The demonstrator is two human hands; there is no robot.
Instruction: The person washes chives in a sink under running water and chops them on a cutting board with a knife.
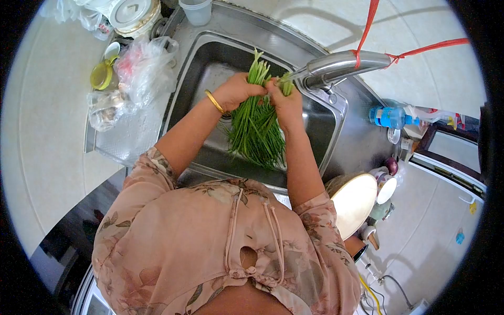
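Observation:
A bunch of long green stalks with fine leaves (257, 128) hangs over the metal sink (202, 136), its pale stem ends pointing toward the back. My left hand (234, 92), with a gold bangle at the wrist, is closed around the stems. Close beside it, my right hand (286, 102) grips more stems near their pale ends, right under the faucet (331, 68). The fingertips of both hands nearly meet. Whether water runs over the stems is hard to tell.
Left of the sink lie plastic bags (149, 71) and a yellow-green cup (103, 77). A clear container (197, 11) stands behind. To the right are a blue bottle (389, 117), a round board (355, 205) and bowls (386, 189). Red cords hold the faucet.

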